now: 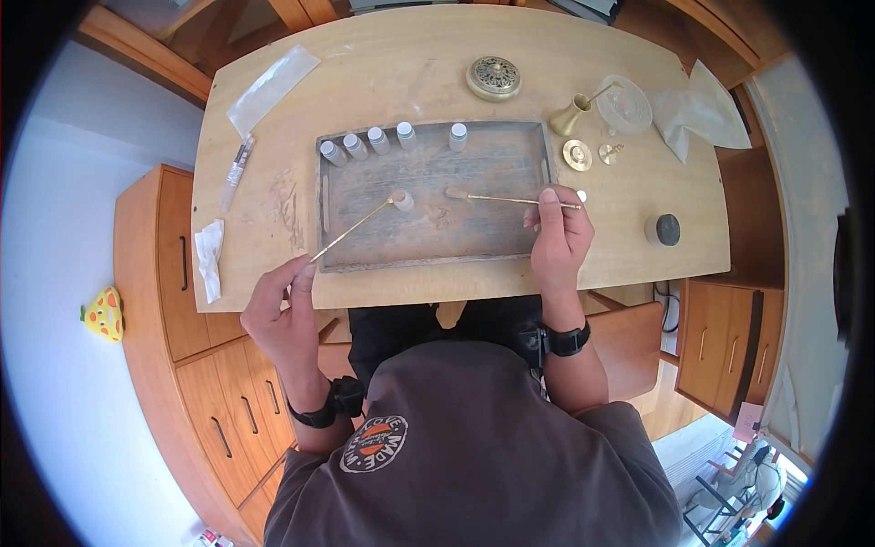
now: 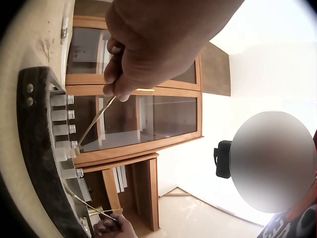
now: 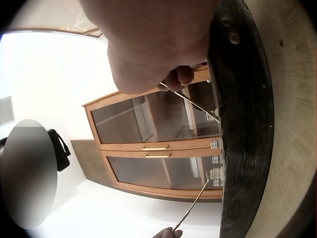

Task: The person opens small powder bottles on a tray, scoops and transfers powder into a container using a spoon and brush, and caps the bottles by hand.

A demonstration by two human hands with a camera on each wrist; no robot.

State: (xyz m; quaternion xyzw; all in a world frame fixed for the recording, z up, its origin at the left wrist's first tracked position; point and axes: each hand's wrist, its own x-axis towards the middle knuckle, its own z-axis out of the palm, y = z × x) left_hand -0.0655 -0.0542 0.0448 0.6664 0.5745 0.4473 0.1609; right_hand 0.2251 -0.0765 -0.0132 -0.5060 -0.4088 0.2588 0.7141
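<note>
My left hand pinches the near end of a long thin brass stick at the tray's left front. Its far tip is right at the mouth of a small uncapped bottle, which stands upright inside the shallow dark tray. Over the tray's right side, my right hand holds a thin brass spatula by its handle. The spatula's flat, brownish tip points left toward the bottle, apart from it. Some brown powder lies scattered on the tray floor.
Several capped bottles line the tray's back edge. Behind it sits a pierced brass lid. To the right are a brass vase, a glass dish, brass discs and a dark-lidded jar. A crumpled tissue lies left.
</note>
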